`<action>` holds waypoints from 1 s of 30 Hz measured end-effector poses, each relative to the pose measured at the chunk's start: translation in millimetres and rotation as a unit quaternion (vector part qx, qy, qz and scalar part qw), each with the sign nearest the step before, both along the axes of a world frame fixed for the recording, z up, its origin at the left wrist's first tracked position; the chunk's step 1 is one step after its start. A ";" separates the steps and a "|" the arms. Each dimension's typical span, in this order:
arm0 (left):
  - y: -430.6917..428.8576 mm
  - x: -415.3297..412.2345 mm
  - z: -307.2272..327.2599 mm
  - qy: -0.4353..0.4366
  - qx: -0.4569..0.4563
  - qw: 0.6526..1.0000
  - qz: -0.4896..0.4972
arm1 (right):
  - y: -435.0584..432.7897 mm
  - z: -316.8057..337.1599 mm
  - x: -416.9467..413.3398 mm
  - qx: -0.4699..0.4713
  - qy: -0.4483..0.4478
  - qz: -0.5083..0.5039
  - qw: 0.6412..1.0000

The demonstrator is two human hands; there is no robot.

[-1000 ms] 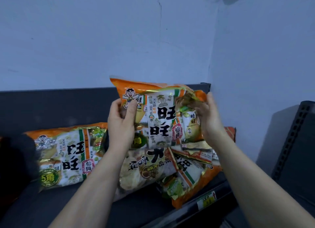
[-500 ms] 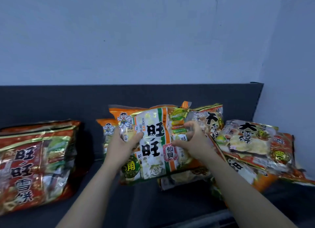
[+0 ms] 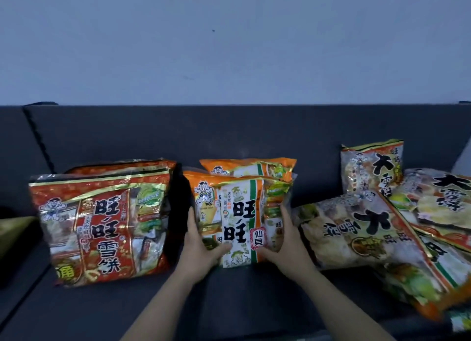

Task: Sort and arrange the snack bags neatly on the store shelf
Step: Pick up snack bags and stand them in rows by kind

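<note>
Holding: my left hand (image 3: 201, 241) and right hand (image 3: 285, 241) clasp the orange bag (image 3: 242, 218) by its two sides, fingers curled round the edges, thumbs pressed on its front
Orange bag: a second ago it was up in the air; now it stands upright on the shelf (image 3: 229, 302), right in front of a matching bag (image 3: 244, 166), just beside the red bags (image 3: 102, 226)
Meaning: I judge an orange row is forming
Pale bags (image 3: 356, 228): heaped at right, unsorted

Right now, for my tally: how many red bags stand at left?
2: a front red bag, a rear red bag peeking above it; more may hide behind.
</note>
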State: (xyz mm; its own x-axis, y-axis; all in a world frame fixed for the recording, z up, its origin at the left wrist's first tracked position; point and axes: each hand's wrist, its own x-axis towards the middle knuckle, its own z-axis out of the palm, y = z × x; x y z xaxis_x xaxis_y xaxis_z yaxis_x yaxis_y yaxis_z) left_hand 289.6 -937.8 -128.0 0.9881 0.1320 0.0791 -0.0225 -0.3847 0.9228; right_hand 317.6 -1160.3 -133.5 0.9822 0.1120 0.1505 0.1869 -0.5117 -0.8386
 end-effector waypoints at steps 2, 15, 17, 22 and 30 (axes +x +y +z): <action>-2.6 1.5 -8.8 -0.008 0.021 1.000 0.005 | 5.0 -7.4 0.6 -0.018 -0.003 -0.022 1.000; -11.6 37.5 60.6 -0.246 0.093 0.949 0.175 | -4.6 64.3 43.4 0.043 -0.149 -0.122 0.980; -8.2 58.1 84.5 -0.301 0.179 0.920 0.174 | -8.5 87.0 60.9 0.037 -0.184 -0.138 0.972; -3.3 105.7 123.8 -0.171 0.358 0.910 0.123 | -21.5 121.5 111.5 -0.117 -0.100 -0.130 0.979; -2.5 127.6 124.3 -0.091 0.304 0.937 0.144 | -23.0 123.3 143.4 -0.193 -0.079 -0.149 0.967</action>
